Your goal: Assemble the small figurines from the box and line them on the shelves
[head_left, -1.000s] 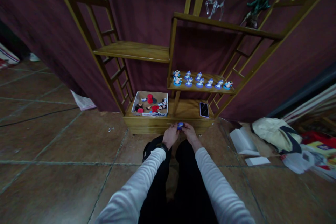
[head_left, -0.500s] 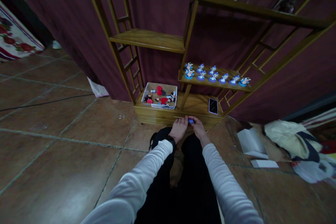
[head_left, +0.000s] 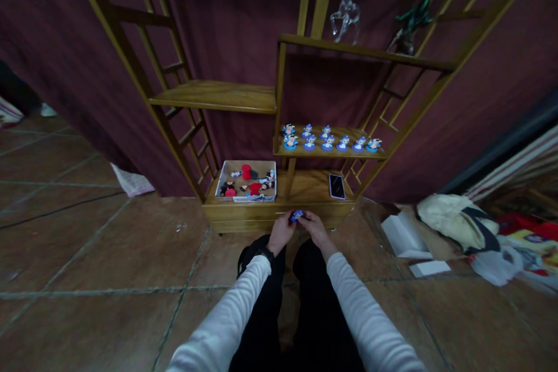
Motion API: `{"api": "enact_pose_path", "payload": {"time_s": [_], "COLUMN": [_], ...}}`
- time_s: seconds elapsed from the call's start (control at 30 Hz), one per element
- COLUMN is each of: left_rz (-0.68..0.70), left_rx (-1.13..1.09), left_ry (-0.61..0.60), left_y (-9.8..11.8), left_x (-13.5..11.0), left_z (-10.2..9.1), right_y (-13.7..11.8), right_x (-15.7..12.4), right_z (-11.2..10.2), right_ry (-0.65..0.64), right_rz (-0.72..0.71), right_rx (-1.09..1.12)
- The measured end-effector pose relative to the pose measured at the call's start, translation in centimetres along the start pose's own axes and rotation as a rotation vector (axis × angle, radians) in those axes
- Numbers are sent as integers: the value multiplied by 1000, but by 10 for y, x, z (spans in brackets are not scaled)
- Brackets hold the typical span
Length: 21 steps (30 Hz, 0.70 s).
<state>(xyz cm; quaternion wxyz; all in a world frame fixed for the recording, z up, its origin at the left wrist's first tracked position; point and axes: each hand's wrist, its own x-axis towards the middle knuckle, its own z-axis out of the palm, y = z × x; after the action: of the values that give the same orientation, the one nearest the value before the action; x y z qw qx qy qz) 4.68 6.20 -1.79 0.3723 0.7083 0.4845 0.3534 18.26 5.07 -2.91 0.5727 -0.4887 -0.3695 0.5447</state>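
Note:
Between my two hands is a small purple-blue figurine [head_left: 297, 215], held just in front of the low drawer unit. My left hand [head_left: 281, 232] grips its left side, fingers closed. From the right, the fingers of my right hand [head_left: 315, 228] pinch it too. Similar figurines [head_left: 328, 142] on round bases stand in two rows on the shelf [head_left: 331, 152] above. Left of them and lower, a cardboard box [head_left: 221, 187] holds several loose figurines and parts, some red [head_left: 254, 188], some black and white.
A phone [head_left: 336, 186] lies on the cabinet top [head_left: 305, 186]. Higher up stand a clear glass deer [head_left: 347, 14] and a green ornament [head_left: 410, 26]. On the floor at right are white boxes [head_left: 405, 235] and a cream bag [head_left: 451, 221]. A cable [head_left: 65, 209] runs along the left floor.
My view has shifted, showing more of the upper shelves. The purple-blue figurine, mostly covered by my fingers before, now shows more plainly between both hands.

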Motion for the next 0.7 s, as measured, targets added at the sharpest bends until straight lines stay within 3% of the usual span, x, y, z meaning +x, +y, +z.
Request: {"api": "enact_pose_path", "payload": {"time_s": [0.17,0.3,0.53,0.7], "left_rz": [-194,-347,-527,-547], "left_rx": [-642,-957,-1074,-1068], "left_ry": [-111,-130,-25,13], "left_y": [-9,-9,-11,-9], "left_x": [16,14,17,18], "left_z": [0,-3,-4,-3], "right_y": [-6,-10,-11,-13], "right_x": [-2,-5,-5,-5], "right_z": [6,7,8,9], "right_ry": [21,44,40,65], "right_rz": [48,46,33,18], "right_rx": [75,140,145,182]}}
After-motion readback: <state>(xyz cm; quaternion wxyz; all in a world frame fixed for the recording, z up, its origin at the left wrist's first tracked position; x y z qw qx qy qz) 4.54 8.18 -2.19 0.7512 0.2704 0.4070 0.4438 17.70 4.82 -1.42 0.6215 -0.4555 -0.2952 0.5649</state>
